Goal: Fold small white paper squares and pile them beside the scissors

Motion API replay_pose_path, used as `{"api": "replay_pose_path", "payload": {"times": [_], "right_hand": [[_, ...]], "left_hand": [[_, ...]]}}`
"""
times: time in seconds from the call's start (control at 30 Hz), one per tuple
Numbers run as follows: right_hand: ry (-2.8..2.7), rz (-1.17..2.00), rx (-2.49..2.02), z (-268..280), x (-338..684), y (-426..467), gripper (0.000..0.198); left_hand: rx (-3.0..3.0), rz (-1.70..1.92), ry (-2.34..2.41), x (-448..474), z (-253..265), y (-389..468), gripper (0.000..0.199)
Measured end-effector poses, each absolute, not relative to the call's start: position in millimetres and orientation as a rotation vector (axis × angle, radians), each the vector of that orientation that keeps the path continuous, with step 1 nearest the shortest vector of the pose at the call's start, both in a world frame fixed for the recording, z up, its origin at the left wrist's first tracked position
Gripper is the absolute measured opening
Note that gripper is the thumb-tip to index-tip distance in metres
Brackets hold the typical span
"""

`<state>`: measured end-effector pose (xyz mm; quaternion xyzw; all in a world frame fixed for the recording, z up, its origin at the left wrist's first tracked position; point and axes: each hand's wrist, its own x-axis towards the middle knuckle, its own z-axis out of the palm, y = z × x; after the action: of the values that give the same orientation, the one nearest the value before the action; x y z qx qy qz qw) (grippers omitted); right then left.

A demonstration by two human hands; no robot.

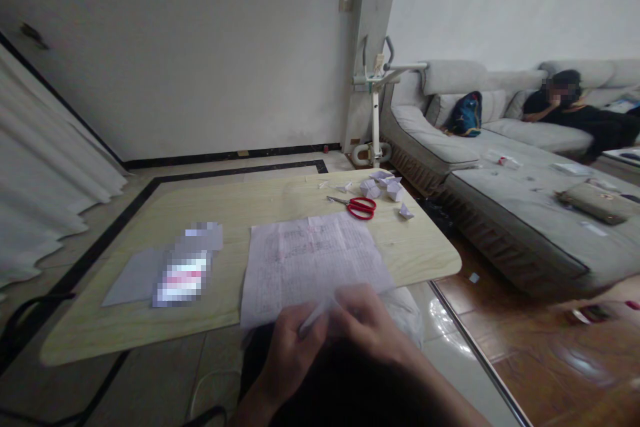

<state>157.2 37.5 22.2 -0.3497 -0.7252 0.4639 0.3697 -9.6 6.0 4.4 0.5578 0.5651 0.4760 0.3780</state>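
Observation:
My left hand [296, 340] and my right hand [364, 321] are closed on a small folded piece of paper [316, 315], held between them at the table's near edge. Just beyond lies a large creased sheet of paper [310, 257] with rows of print, its near edge reaching under my hands. Red-handled scissors [361, 208] rest behind the sheet, blades toward the left. Several folded paper pieces [395, 190] sit at the far right corner, with small scraps [344, 187] beside them.
The pale wooden table [200, 330] has rounded corners. On its left lie a white sheet [131, 278] and a bright pixelated object [183, 277]. A grey sofa [530, 227] stands to the right, with a person [565, 100] seated on it. Exercise equipment [375, 113] stands behind the table.

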Motion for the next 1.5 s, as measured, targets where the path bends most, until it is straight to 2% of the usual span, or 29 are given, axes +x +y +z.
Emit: {"api": "replay_pose_path", "payload": {"times": [0.13, 0.4, 0.77, 1.5], "right_hand": [[-1.852, 1.212, -0.887, 22.5, 158.0, 37.8, 0.046], [-1.873, 1.167, -0.885, 26.5, 158.9, 36.5, 0.042], [-1.896, 1.212, -0.872, 25.9, 159.7, 37.6, 0.048], [-1.951, 1.174, -0.872, 23.0, 166.2, 38.8, 0.036]], "left_hand": [[1.457, 1.139, 1.34, -9.4, 9.1, 7.0, 0.032], [1.447, 1.174, 1.377, -10.9, 2.6, 3.5, 0.03], [1.629, 0.955, 1.16, -9.3, 11.7, 7.4, 0.043], [1.615, 0.864, 1.141, -7.8, 16.0, 8.0, 0.043]]}}
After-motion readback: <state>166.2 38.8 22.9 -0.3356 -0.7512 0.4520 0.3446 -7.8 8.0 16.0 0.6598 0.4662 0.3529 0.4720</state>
